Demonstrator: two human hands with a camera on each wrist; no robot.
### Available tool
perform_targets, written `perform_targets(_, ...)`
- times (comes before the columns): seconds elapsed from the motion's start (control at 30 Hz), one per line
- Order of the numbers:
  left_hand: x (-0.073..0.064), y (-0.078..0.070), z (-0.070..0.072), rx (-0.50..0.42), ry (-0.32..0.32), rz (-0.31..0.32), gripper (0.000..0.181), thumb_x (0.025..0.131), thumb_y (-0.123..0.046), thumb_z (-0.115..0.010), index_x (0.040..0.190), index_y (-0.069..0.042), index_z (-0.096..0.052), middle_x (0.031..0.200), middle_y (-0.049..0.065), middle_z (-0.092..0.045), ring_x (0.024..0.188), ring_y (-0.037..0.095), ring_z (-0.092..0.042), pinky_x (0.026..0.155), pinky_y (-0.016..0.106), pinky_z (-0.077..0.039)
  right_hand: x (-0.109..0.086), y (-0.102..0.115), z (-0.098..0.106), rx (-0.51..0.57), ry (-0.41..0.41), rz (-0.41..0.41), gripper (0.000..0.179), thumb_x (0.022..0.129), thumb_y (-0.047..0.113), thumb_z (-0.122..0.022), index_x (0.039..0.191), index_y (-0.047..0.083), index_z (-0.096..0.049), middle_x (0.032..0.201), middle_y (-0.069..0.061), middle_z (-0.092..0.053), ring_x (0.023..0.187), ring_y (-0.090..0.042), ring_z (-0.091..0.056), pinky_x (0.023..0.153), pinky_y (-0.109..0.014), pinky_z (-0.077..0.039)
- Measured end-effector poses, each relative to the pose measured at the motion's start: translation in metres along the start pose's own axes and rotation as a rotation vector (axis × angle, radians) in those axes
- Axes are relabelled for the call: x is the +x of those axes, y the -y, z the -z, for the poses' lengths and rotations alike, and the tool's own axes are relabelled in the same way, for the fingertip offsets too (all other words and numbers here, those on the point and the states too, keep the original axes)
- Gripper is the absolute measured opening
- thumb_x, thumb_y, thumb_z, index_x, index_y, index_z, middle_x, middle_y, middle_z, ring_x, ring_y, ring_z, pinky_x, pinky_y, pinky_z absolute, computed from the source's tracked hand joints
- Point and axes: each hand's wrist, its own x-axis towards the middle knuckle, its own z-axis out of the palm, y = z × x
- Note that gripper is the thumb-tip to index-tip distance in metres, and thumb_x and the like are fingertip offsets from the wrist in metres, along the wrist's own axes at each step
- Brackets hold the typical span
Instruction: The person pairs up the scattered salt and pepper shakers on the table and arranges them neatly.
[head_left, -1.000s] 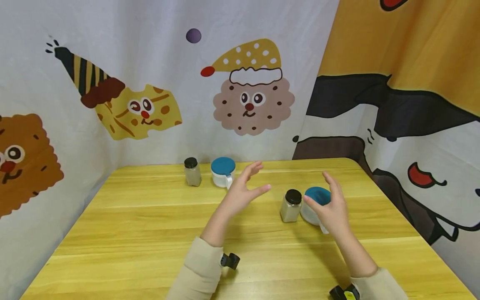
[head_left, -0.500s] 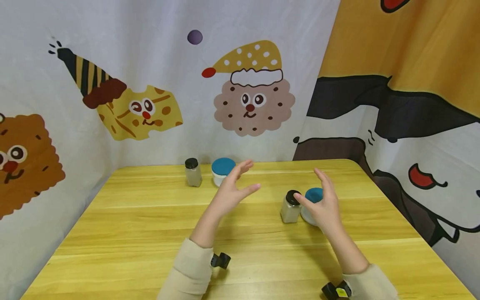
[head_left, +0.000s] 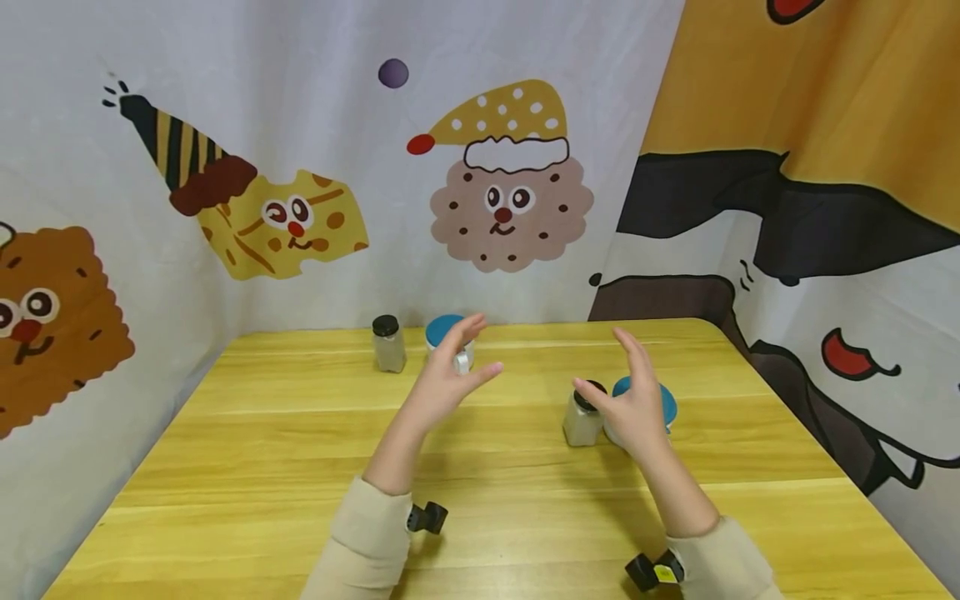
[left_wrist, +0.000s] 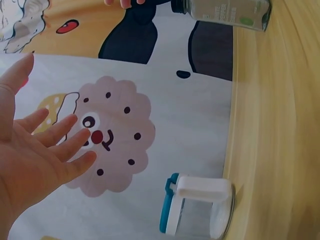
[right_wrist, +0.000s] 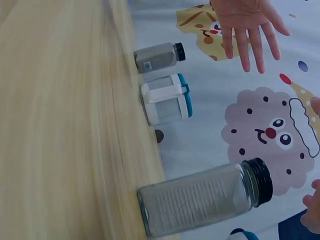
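My left hand [head_left: 442, 375] hovers over the table with fingers spread, holding nothing. In the head view it overlaps a clear glass jar with a blue lid and white handle [left_wrist: 202, 192]. Beside that, to the left, stands a square glass jar with a black cap [head_left: 389, 352]. Across from it my right hand [head_left: 633, 408] is raised too, thumb and fingers apart and nothing between them. Its thumb crosses in front of the black cap of a second square jar [head_left: 581, 427]. Behind this hand, a second blue-lidded jar [head_left: 668, 406] is partly hidden.
The wooden table [head_left: 247, 467] backs onto a pale curtain [head_left: 322, 100] printed with cartoon biscuits. An orange, black and white printed curtain [head_left: 795, 183] hangs at the right. A small black camera [head_left: 427, 517] is strapped on each wrist.
Both hands have drifted left, still spread. The right thumb now overlaps the near black cap, and the blue lid shows to the right of that hand. The jars stay in place.
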Motion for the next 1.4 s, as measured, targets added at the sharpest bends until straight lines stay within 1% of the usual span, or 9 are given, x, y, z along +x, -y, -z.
perform_targets(0.23, -0.002, -0.001, 0.011, 0.0, -0.014, 0.009, 0.07, 0.087, -0.043, -0.069, 0.147, -0.029, -0.034, 0.144, -0.009, -0.041, 0.135, 0.013, -0.032, 0.106, 0.054, -0.027, 0.003, 0.007, -0.008, 0.02, 0.018, -0.008, 0.084, 0.08, 0.024, -0.08, 0.149, 0.017, -0.032, 0.151, -0.009, -0.028, 0.138, -0.031, -0.024, 0.104, -0.059, -0.024)
perform_targets(0.33, -0.003, 0.0, 0.016, 0.001, -0.018, 0.017, 0.071, 0.087, -0.041, -0.069, 0.147, -0.028, -0.033, 0.147, -0.004, -0.039, 0.135, 0.015, -0.031, 0.105, 0.055, -0.027, 0.004, 0.009, -0.012, 0.024, 0.021, -0.008, 0.085, 0.079, 0.026, -0.081, 0.149, 0.018, -0.033, 0.151, -0.006, -0.029, 0.138, -0.029, -0.025, 0.104, -0.059, -0.025)
perform_targets(0.5, -0.003, 0.0, 0.023, -0.003, -0.037, 0.021, 0.072, 0.088, -0.034, -0.07, 0.148, -0.023, -0.032, 0.148, 0.004, -0.038, 0.136, 0.017, -0.031, 0.108, 0.051, -0.023, 0.005, 0.013, -0.019, 0.029, 0.026, -0.014, 0.086, 0.078, 0.03, -0.081, 0.149, 0.021, -0.034, 0.15, -0.002, -0.031, 0.137, -0.028, -0.025, 0.103, -0.061, -0.025)
perform_targets(0.6, -0.003, 0.001, 0.027, -0.002, -0.05, 0.023, 0.073, 0.089, -0.027, -0.071, 0.149, -0.019, -0.03, 0.149, 0.005, -0.037, 0.137, 0.019, -0.03, 0.11, 0.049, -0.02, 0.006, 0.015, -0.022, 0.035, 0.029, -0.018, 0.087, 0.078, 0.031, -0.081, 0.149, 0.021, -0.033, 0.151, -0.003, -0.03, 0.137, -0.029, -0.025, 0.103, -0.062, -0.025)
perform_targets(0.77, -0.004, 0.003, 0.033, -0.014, -0.07, 0.009, 0.072, 0.09, -0.018, -0.07, 0.15, -0.014, -0.029, 0.149, 0.009, -0.036, 0.137, 0.023, -0.029, 0.11, 0.051, -0.019, 0.007, 0.017, -0.028, 0.054, 0.028, -0.014, 0.087, 0.077, 0.029, -0.082, 0.149, 0.018, -0.034, 0.151, -0.006, -0.03, 0.137, -0.031, -0.026, 0.104, -0.061, -0.024)
perform_targets(0.87, -0.004, 0.005, 0.037, -0.013, -0.092, -0.021, 0.07, 0.09, -0.02, -0.069, 0.149, -0.013, -0.031, 0.147, 0.009, -0.039, 0.135, 0.023, -0.031, 0.109, 0.051, -0.02, 0.008, 0.02, -0.032, 0.071, 0.024, -0.005, 0.086, 0.077, 0.028, -0.082, 0.148, 0.017, -0.035, 0.15, -0.006, -0.031, 0.138, -0.03, -0.026, 0.105, -0.06, -0.023)
perform_targets(1.0, -0.005, 0.007, 0.042, 0.0, -0.119, -0.035, 0.069, 0.09, -0.023, -0.069, 0.148, -0.013, -0.032, 0.146, 0.008, -0.041, 0.135, 0.022, -0.033, 0.109, 0.049, -0.021, 0.009, 0.023, -0.037, 0.095, 0.026, -0.004, 0.085, 0.077, 0.027, -0.083, 0.148, 0.018, -0.036, 0.151, -0.005, -0.031, 0.138, -0.029, -0.025, 0.105, -0.06, -0.023)
perform_targets(1.2, -0.006, 0.009, 0.05, 0.008, -0.151, -0.035, 0.068, 0.09, -0.023, -0.069, 0.147, -0.013, -0.034, 0.144, 0.009, -0.042, 0.133, 0.024, -0.035, 0.11, 0.048, -0.021, 0.01, 0.027, -0.043, 0.113, 0.037, -0.026, 0.085, 0.077, 0.029, -0.082, 0.148, 0.02, -0.035, 0.151, -0.004, -0.029, 0.138, -0.028, -0.024, 0.105, -0.06, -0.022)
perform_targets(1.4, -0.007, 0.012, 0.056, 0.028, -0.181, -0.028, 0.069, 0.09, -0.024, -0.069, 0.148, -0.011, -0.033, 0.145, 0.009, -0.041, 0.134, 0.026, -0.034, 0.11, 0.05, -0.021, 0.012, 0.029, -0.049, 0.123, 0.044, -0.03, 0.086, 0.078, 0.03, -0.082, 0.148, 0.018, -0.034, 0.152, -0.005, -0.029, 0.138, -0.028, -0.024, 0.106, -0.059, -0.021)
